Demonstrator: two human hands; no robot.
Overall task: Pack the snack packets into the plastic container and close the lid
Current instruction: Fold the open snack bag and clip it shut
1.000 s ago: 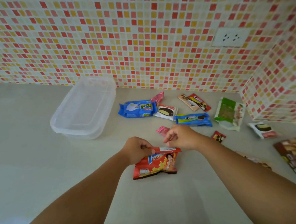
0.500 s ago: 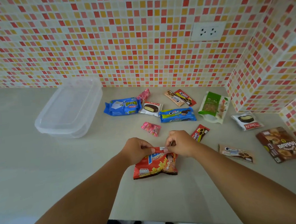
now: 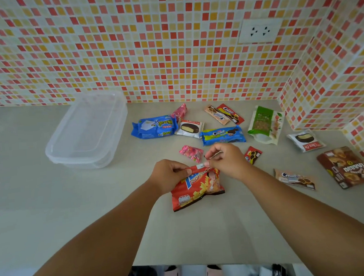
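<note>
A red potato snack bag (image 3: 196, 189) lies on the counter in front of me. My left hand (image 3: 168, 175) pinches its top left corner, and my right hand (image 3: 225, 159) pinches the top edge beside it. The clear plastic container (image 3: 87, 133), lid on, stands at the back left against the tiled wall. Several other packets are scattered behind my hands: a blue packet (image 3: 155, 126), a choco pie (image 3: 190, 128), a blue cream biscuit pack (image 3: 222, 135), a small pink packet (image 3: 191, 153) and a green pouch (image 3: 264, 123).
On the right lie a brown snack box (image 3: 349, 167), a beige cream biscuit packet (image 3: 294, 179), a second choco pie (image 3: 306, 140) and a small red packet (image 3: 252, 155). The tiled wall juts out at the right. The counter's front edge (image 3: 205, 262) is near my body.
The view has shifted, so everything sits more to the left and lower. My hands have lifted the top edge of the red bag slightly; my right fingers have spread.
</note>
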